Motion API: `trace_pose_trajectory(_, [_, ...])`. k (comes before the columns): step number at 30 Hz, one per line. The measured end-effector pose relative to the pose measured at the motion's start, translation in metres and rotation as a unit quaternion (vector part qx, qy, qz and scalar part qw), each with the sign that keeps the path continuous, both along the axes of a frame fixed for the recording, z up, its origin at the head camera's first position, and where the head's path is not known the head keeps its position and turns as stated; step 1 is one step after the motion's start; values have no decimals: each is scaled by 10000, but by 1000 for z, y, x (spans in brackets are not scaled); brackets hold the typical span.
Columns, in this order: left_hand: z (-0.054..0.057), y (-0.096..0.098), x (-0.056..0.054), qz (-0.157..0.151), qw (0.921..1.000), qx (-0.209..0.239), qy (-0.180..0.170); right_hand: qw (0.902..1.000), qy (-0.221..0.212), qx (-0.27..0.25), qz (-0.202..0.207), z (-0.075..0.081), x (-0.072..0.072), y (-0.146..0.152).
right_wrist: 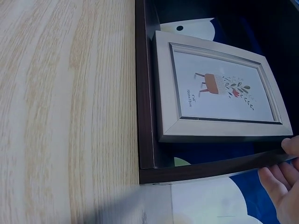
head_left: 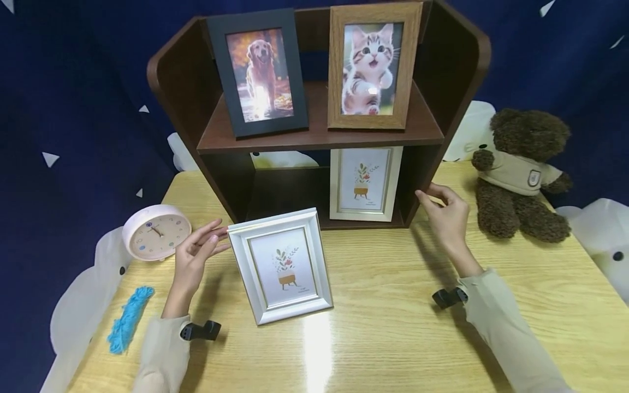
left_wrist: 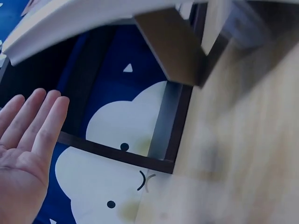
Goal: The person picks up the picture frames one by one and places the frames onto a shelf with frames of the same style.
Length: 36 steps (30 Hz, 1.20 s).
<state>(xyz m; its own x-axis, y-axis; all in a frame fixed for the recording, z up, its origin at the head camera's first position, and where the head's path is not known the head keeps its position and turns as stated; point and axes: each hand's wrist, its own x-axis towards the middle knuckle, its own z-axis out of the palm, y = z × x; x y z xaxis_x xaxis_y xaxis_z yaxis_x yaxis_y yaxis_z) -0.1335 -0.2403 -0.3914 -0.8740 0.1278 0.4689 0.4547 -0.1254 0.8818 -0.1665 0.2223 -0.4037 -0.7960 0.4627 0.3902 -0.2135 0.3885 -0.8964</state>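
Observation:
My left hand (head_left: 193, 262) reaches beside the upper left corner of a white picture frame (head_left: 285, 265), which stands tilted back on the table. In the left wrist view its fingers (left_wrist: 44, 123) are straight with nothing between them, and the frame's brown stand leg (left_wrist: 170, 44) shows. With my right hand (head_left: 449, 218) I pinch the right side panel of a dark brown shelf (head_left: 316, 114). The right wrist view has the thumb inside the panel edge (right_wrist: 210, 169) and the fingers outside. A cream picture frame (head_left: 363, 183) stands close by in the lower compartment.
On the upper shelf stand a dark frame with a dog photo (head_left: 259, 71) and a wooden frame with a kitten photo (head_left: 373, 65). A pink clock (head_left: 157, 232) and blue crinkled bundle (head_left: 130, 319) lie left. A brown teddy bear (head_left: 523, 172) sits right.

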Motion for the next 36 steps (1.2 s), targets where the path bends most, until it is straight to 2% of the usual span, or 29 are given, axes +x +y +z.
trace_pose_trajectory(4, [-4, 1, 14, -285, 9995, -25, 132, 10000, 19, -24, 31, 11, 7, -6])
trace_pose_trajectory(8, [-9, 0, 26, -358, 9993, -76, 66, 9999, 73, 52, 99, 23, 16, -15])
trace_pose_trajectory(11, [-13, 0, 33, -402, 9992, -81, -23, 9998, -3, 65, 172, 25, 18, -17])
trace_pose_trajectory(15, [-19, 1, 41, -410, 9988, -219, -158, 9997, -188, -4, 159, 26, 19, -17])
trace_pose_trajectory(20, [-26, 6, 50, -187, 9981, -437, -386, 9997, -172, -55, 142, 29, 20, -15])
trace_pose_trajectory(23, [-30, 9, 56, -146, 9984, -301, -464, 9997, -111, -61, 185, 29, 19, -14])
trace_pose_trajectory(28, [-39, 13, 64, -323, 9985, 144, -413, 9997, -127, -7, 210, 30, 20, -15])
trace_pose_trajectory(32, [-47, 16, 66, -273, 9988, 144, -384, 9997, -139, 23, 207, 28, 19, -13])
trace_pose_trajectory(36, [-53, 20, 67, -182, 9991, 88, -367, 9997, -143, 2, 211, 15, 11, -6])
